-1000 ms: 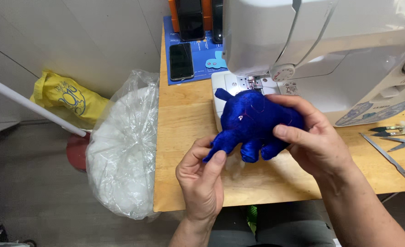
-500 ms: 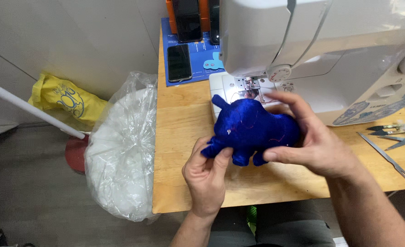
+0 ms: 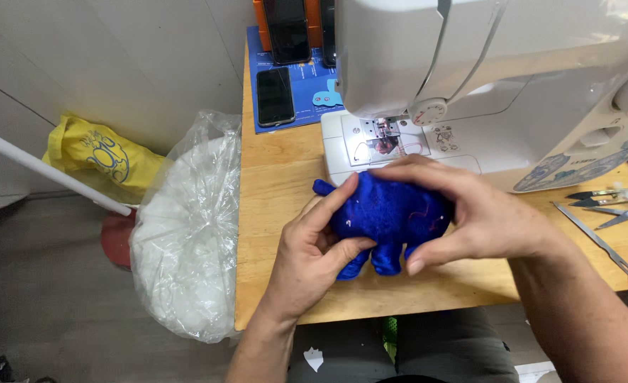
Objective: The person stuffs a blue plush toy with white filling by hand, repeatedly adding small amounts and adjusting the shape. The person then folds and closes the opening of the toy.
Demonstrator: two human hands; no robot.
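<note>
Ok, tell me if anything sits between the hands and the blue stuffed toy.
Nothing visible does. The left hand and the right hand both grip the blue stuffed toy directly, over the wooden table in front of the white sewing machine.

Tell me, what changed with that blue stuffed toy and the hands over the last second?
The blue stuffed toy has come down closer to the wooden table and been turned a little. The left hand shifted its grip up onto the toy's left end, thumb now under it; the right hand stayed wrapped over the top. Sewing machine, phones, bag of stuffing and snips did not move.
</note>
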